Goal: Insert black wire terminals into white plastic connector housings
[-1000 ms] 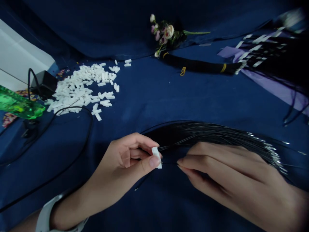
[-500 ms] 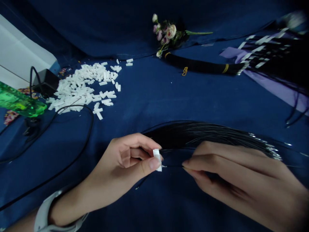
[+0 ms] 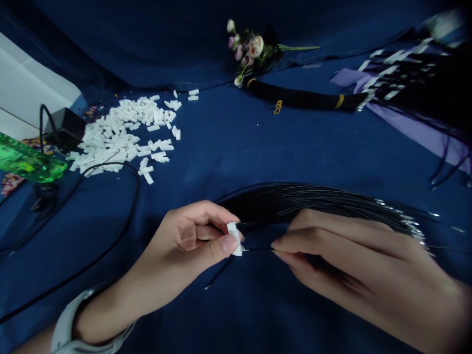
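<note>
Between thumb and fingers, my left hand pinches a small white connector housing. My right hand is closed, thumb and forefinger gripping a thin black wire. The wire's metal-tipped end points left and meets the lower right side of the housing; whether it is inside, I cannot tell. Behind both hands lies a loose bundle of black wires, with shiny terminals at its right end. Another black wire end shows below the left thumb.
White housings lie heaped at the left, near a black cable, a black box and a green glittery object. At the back are artificial flowers, a banded wire bundle and wires with white housings on purple cloth.
The whole view has shifted slightly, so most things sit a little further left. Both hands keep their grips, and the wire tip stays at the housing.
</note>
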{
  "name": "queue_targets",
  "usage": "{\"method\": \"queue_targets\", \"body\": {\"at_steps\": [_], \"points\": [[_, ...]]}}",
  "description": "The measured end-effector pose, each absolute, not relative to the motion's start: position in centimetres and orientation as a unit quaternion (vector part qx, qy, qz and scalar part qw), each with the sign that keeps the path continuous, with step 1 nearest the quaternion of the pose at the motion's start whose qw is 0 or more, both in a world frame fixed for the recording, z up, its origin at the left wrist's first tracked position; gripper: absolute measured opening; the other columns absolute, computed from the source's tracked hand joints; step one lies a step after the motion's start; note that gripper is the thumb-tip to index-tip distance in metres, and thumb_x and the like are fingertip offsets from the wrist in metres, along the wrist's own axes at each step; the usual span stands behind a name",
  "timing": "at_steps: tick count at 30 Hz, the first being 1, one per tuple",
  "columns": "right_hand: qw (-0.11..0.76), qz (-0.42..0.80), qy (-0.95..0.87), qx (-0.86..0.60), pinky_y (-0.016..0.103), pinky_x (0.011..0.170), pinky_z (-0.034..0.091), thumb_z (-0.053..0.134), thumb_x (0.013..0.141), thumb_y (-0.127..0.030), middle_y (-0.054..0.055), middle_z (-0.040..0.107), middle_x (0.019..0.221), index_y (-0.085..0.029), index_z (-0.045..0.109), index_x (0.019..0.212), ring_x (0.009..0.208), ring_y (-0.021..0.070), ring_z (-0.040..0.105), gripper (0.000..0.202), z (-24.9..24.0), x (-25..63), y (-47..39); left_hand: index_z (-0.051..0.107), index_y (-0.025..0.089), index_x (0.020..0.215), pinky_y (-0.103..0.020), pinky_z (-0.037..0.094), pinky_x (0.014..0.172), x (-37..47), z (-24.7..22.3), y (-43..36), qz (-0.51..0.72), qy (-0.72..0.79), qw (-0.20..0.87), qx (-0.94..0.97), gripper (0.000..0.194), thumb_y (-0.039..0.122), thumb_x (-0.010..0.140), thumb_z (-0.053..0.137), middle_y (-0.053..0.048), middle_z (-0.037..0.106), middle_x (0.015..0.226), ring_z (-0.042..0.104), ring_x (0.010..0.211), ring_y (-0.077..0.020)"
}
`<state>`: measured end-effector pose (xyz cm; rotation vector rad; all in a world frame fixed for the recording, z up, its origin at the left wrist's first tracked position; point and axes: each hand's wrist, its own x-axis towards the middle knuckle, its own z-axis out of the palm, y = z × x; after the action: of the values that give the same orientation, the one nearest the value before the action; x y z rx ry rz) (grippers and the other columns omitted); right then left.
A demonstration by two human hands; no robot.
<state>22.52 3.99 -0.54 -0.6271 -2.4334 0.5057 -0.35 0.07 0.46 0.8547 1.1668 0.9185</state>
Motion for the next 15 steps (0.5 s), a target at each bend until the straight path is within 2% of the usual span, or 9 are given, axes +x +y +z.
{"method": "queue_targets", "body": {"at_steps": [7,15], "points": [[0.286,0.186,-0.912,-0.228,0.018,0.056,0.042,0.042,0.103,-0.012,-0.004,0.052,0.079,-0.019,0.053,0.095,0.064,0.0029,0.051,0.015,-0.46,22.48,4.07,0.08,0.025,0.085,-0.006,0.054,0.065,-0.31,0.51,0.12,0.404,0.518,0.651,0.381,0.017,0.013,0.075,0.085,0.005,0.079,0.075,0.073,0.07,-0.0054],[0.286,0.192,-0.911,-0.228,0.019,0.055,0.041,0.044,0.102,-0.012,-0.004,0.052,0.079,-0.019,0.055,0.098,0.063,0.0036,0.049,0.013,-0.58,22.61,4.12,0.079,0.025,0.085,-0.005,0.054,0.064,-0.34,0.4,0.19,0.409,0.511,0.653,0.38,0.008,0.021,0.079,0.084,0.005,0.078,0.075,0.073,0.07,-0.0049]]}}
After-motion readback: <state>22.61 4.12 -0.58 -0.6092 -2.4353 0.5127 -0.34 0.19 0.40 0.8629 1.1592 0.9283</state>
